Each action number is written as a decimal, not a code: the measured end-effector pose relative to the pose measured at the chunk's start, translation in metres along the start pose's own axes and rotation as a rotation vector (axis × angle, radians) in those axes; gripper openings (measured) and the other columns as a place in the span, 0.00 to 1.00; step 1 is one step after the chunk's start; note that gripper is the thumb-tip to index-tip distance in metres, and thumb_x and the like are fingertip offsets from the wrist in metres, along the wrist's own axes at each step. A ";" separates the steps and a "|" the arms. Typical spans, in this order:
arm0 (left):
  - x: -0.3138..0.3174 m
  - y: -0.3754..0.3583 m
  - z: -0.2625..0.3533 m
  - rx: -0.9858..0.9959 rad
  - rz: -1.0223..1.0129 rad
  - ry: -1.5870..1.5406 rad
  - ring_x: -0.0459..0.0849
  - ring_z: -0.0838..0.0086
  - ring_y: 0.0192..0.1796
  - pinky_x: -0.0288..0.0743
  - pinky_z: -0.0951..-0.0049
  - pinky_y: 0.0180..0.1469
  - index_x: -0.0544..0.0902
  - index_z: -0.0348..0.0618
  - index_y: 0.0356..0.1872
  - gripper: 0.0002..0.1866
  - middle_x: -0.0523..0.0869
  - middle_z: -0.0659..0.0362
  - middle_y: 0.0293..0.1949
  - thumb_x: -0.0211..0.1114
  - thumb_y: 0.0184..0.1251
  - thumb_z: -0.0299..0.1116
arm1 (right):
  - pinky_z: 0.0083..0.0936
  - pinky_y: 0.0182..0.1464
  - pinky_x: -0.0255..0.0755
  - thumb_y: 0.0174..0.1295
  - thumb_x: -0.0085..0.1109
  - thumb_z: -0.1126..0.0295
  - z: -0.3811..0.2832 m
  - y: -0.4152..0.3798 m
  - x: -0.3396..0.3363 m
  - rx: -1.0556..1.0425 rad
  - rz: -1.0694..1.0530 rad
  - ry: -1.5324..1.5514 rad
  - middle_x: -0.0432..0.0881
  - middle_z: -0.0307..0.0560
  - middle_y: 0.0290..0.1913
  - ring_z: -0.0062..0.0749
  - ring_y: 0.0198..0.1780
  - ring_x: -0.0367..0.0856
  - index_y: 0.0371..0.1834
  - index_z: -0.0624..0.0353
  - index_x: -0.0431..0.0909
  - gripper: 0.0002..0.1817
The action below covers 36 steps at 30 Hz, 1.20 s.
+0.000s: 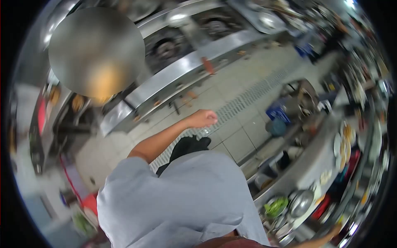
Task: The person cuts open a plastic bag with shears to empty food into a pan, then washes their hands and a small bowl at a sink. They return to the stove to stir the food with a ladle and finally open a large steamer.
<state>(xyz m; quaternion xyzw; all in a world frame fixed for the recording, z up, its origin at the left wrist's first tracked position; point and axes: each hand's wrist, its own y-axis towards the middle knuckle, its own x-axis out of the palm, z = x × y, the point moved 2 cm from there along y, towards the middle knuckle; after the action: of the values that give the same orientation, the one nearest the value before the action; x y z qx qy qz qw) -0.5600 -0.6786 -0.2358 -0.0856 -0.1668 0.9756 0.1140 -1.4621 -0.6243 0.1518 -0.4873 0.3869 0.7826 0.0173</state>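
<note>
My left hand (202,118) hangs in front of my body over the tiled floor, its fingers curled closed with nothing visible in them. Far off at the lower right edge, my right hand (337,228) reaches out over the counter side. It is small and smeared there, so its fingers and anything in them cannot be made out. Close to that arm, a metal bowl (301,203) and a bowl of green leaves (276,206) stand on the metal counter (285,182).
A stove range (173,66) with burners runs along the upper left. Plates of food (343,146) line the right counter. A floor drain grate (248,99) crosses the aisle. A blue crate (278,113) sits by the counter. A blurred round patch hides the upper left.
</note>
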 end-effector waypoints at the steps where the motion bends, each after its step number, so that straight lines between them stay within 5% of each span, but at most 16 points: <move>1: -0.015 -0.010 -0.014 -0.065 0.065 -0.052 0.87 0.75 0.38 0.81 0.75 0.40 0.81 0.37 0.53 0.20 0.89 0.57 0.41 0.63 0.72 0.44 | 0.32 0.39 0.73 0.66 0.54 0.58 -0.031 0.000 -0.001 0.000 0.040 0.059 0.81 0.50 0.40 0.38 0.39 0.78 0.62 0.57 0.75 0.24; 5: -0.042 -0.044 -0.099 -0.322 0.317 -0.378 0.88 0.72 0.37 0.81 0.73 0.37 0.82 0.39 0.50 0.22 0.90 0.55 0.41 0.66 0.69 0.49 | 0.24 0.31 0.72 0.67 0.54 0.59 -0.218 -0.046 0.006 -0.051 -0.151 0.644 0.79 0.43 0.36 0.28 0.34 0.76 0.64 0.56 0.73 0.24; 9: -0.051 -0.101 -0.224 -0.564 0.684 -0.817 0.89 0.69 0.37 0.81 0.68 0.36 0.81 0.38 0.47 0.24 0.90 0.52 0.41 0.66 0.69 0.53 | 0.17 0.23 0.71 0.68 0.53 0.61 -0.454 -0.163 0.012 -0.032 -1.278 1.203 0.77 0.36 0.33 0.18 0.28 0.75 0.66 0.54 0.71 0.24; 10: -0.052 -0.117 -0.256 -0.618 0.819 -0.900 0.89 0.69 0.36 0.82 0.67 0.36 0.82 0.38 0.44 0.23 0.90 0.52 0.40 0.66 0.68 0.53 | 0.10 0.17 0.58 0.66 0.56 0.68 -0.521 -0.204 -0.006 -0.086 -1.508 1.273 0.72 0.33 0.29 0.13 0.22 0.67 0.65 0.51 0.71 0.23; 12: -0.051 -0.154 -0.293 -0.661 1.060 -1.029 0.88 0.68 0.34 0.82 0.66 0.36 0.83 0.38 0.41 0.23 0.90 0.52 0.37 0.69 0.65 0.52 | 0.14 0.19 0.58 0.62 0.58 0.75 -0.623 -0.267 -0.032 -0.374 -1.968 1.255 0.71 0.34 0.32 0.16 0.23 0.66 0.69 0.51 0.66 0.30; 14: -0.067 -0.183 -0.310 -0.629 1.248 -1.089 0.88 0.68 0.34 0.82 0.66 0.37 0.83 0.37 0.40 0.24 0.89 0.52 0.35 0.72 0.62 0.52 | 0.16 0.18 0.57 0.53 0.57 0.81 -0.707 -0.319 -0.066 -0.689 -2.193 1.165 0.71 0.35 0.33 0.16 0.22 0.66 0.69 0.54 0.66 0.35; 16: -0.092 -0.204 -0.329 -0.670 1.348 -1.013 0.87 0.68 0.32 0.81 0.66 0.35 0.83 0.36 0.40 0.27 0.89 0.53 0.34 0.77 0.55 0.53 | 0.17 0.18 0.58 0.53 0.58 0.78 -0.775 -0.368 -0.132 -1.148 -2.157 1.011 0.70 0.35 0.29 0.17 0.19 0.65 0.70 0.54 0.67 0.36; 19: -0.121 -0.224 -0.334 -0.769 1.435 -0.827 0.87 0.69 0.30 0.81 0.67 0.31 0.84 0.34 0.40 0.33 0.89 0.52 0.35 0.82 0.46 0.56 | 0.18 0.18 0.57 0.51 0.60 0.76 -0.853 -0.443 -0.220 -1.762 -1.577 0.982 0.70 0.33 0.27 0.16 0.18 0.63 0.69 0.53 0.71 0.36; 21: -0.146 -0.230 -0.315 -0.796 1.437 -0.729 0.87 0.69 0.29 0.82 0.68 0.30 0.85 0.34 0.40 0.34 0.89 0.52 0.36 0.83 0.43 0.55 | 0.21 0.29 0.62 0.49 0.61 0.75 -0.900 -0.495 -0.257 -1.939 -1.382 0.934 0.74 0.39 0.32 0.23 0.27 0.69 0.67 0.55 0.74 0.34; 23: -0.161 -0.228 -0.312 -0.781 1.414 -0.705 0.87 0.70 0.28 0.82 0.70 0.29 0.86 0.35 0.40 0.33 0.89 0.54 0.37 0.84 0.40 0.53 | 0.27 0.50 0.72 0.48 0.62 0.74 -0.932 -0.541 -0.290 -1.962 -1.344 0.756 0.83 0.51 0.41 0.36 0.43 0.80 0.63 0.59 0.76 0.32; 26: -0.176 -0.207 -0.346 -0.614 1.424 -0.805 0.87 0.73 0.30 0.83 0.70 0.31 0.87 0.40 0.39 0.29 0.89 0.57 0.38 0.85 0.38 0.49 | 0.26 0.48 0.72 0.47 0.62 0.74 -0.970 -0.603 -0.313 -2.042 -1.271 0.710 0.83 0.50 0.39 0.35 0.42 0.80 0.61 0.62 0.77 0.31; 30: -0.183 -0.192 -0.358 -0.597 1.313 -0.984 0.82 0.77 0.25 0.84 0.67 0.33 0.85 0.42 0.31 0.14 0.85 0.62 0.28 0.78 0.45 0.34 | 0.24 0.32 0.69 0.46 0.62 0.75 -0.987 -0.651 -0.339 -2.050 -1.320 0.696 0.81 0.42 0.32 0.28 0.28 0.75 0.58 0.61 0.79 0.29; 31: -0.182 -0.191 -0.362 -0.529 1.267 -1.085 0.76 0.79 0.21 0.84 0.64 0.38 0.80 0.44 0.24 0.07 0.78 0.66 0.20 0.72 0.49 0.29 | 0.23 0.21 0.60 0.46 0.61 0.76 -0.989 -0.660 -0.341 -1.996 -1.384 0.646 0.75 0.36 0.26 0.21 0.21 0.67 0.56 0.58 0.80 0.27; 36: -0.170 -0.183 -0.383 -0.030 1.025 -1.597 0.72 0.82 0.20 0.82 0.66 0.44 0.77 0.53 0.23 0.11 0.73 0.70 0.17 0.73 0.55 0.29 | 0.22 0.17 0.54 0.46 0.59 0.75 -0.991 -0.693 -0.352 -1.957 -1.412 0.573 0.67 0.32 0.22 0.19 0.18 0.61 0.52 0.55 0.81 0.25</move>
<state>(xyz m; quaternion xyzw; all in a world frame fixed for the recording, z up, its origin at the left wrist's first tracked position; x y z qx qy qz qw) -0.2824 -0.4358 -0.5069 0.5429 -0.1500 0.6746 -0.4772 -0.2544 -0.6332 -0.2064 -0.5505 -0.7172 0.4268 -0.0212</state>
